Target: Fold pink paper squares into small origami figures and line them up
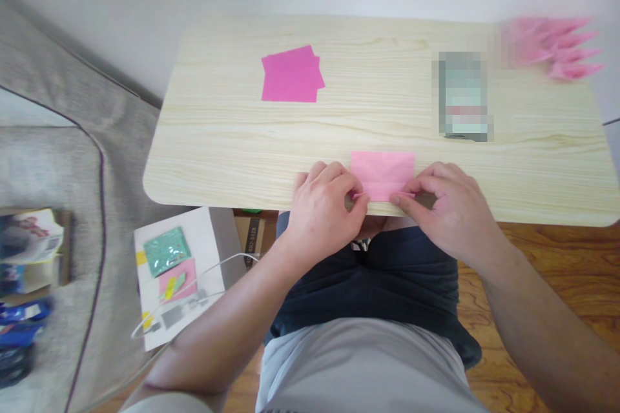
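Observation:
A sheet of pink paper (382, 171) lies at the front edge of the table, with crease lines across it. My left hand (329, 200) pinches its lower left corner between thumb and fingers. At the lower right corner, my right hand (443, 203) grips the paper in the same way. The near edge looks slightly turned up between the two hands. Further back on the left lie a few overlapping magenta paper sheets (290, 77).
Folded pink paper pieces (557, 48) stand at the back right of the wooden table (217, 142). A pixelated, phone-like object (465, 100) lies nearer. Left and below, a white box (208, 251) carries a green packet (167, 251) and a cable. A grey sofa (126, 155) adjoins.

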